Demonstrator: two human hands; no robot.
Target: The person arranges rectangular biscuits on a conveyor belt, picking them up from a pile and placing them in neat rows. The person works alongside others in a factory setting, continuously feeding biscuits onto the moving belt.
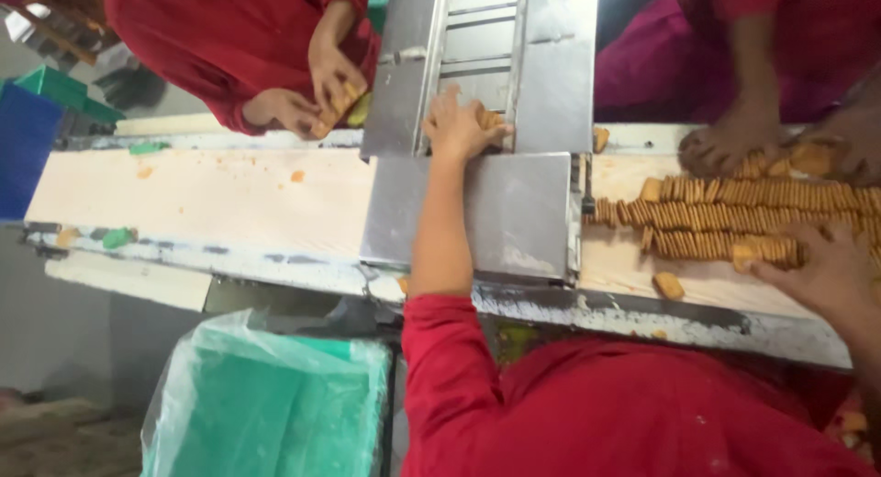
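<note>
Here, two hands at a biscuit line

The left hand (456,128) is clamped on a short stack of biscuits (489,120) at the steel feed chute (514,64); the right hand (830,275) rests spread over the rows of biscuits (734,218) on the belt (220,197). Light, dry and brittle, they look best pinched by the stack ends. Beyond the hands, a co-worker's hands (317,96) hold more; a green-lined bin (266,404) stands below

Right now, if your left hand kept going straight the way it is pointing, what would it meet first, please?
The left hand holds a short stack of biscuits and points up the metal chute. Straight on, it would probably meet the chute's rails first, though depth is unclear.
</note>
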